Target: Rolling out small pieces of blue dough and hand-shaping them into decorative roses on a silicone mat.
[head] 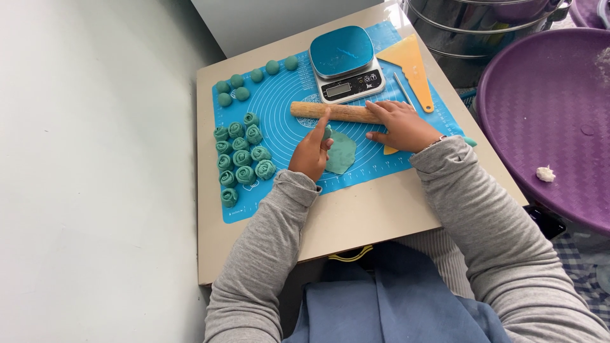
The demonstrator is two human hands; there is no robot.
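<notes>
Blue apron (pixel 394 305) and our grey sleeves (pixel 267 248) sit closest, then the small beige table (pixel 356 216) with the blue baking mat (pixel 286 108). Our left hand (pixel 311 152) curls loosely with the forefinger stretched out to the wooden rolling pin (pixel 337 112). Our right hand (pixel 401 124) lies flat on the pin's other end, fingers together, probably to keep it from rolling. Between the fingers and just on our side of the pin lies the flattened green dough disc (pixel 341 152). Left of our left fingers are finished dough roses (pixel 241 155), past them plain dough balls (pixel 238 89). Beyond the pin: kitchen scale (pixel 346 63), yellow scraper (pixel 410 63). Right of our right hand, the purple basin (pixel 546 121) holds one white scrap (pixel 545 173).
</notes>
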